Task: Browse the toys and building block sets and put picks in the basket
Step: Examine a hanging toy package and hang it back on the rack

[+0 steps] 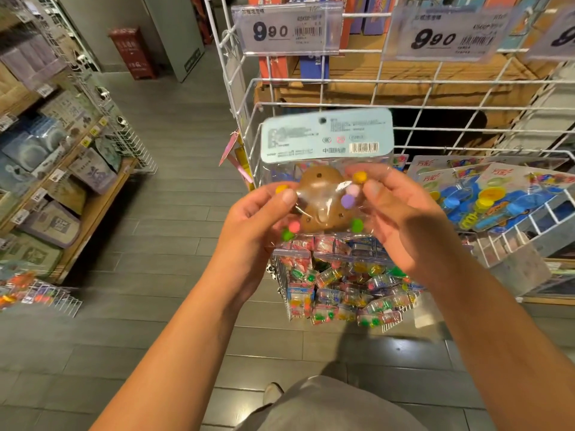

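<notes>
Your left hand (264, 213) and right hand (401, 219) covered both side edges of the toy packet (325, 181), so its lower corners could not be seen. The print on its blue header card (326, 135) was too blurred to read, apart from a barcode. The small packets (345, 284) in the wire bin (311, 98) below were partly hidden behind the packet. The third price tag (564, 32) was cut off by the right edge.
</notes>
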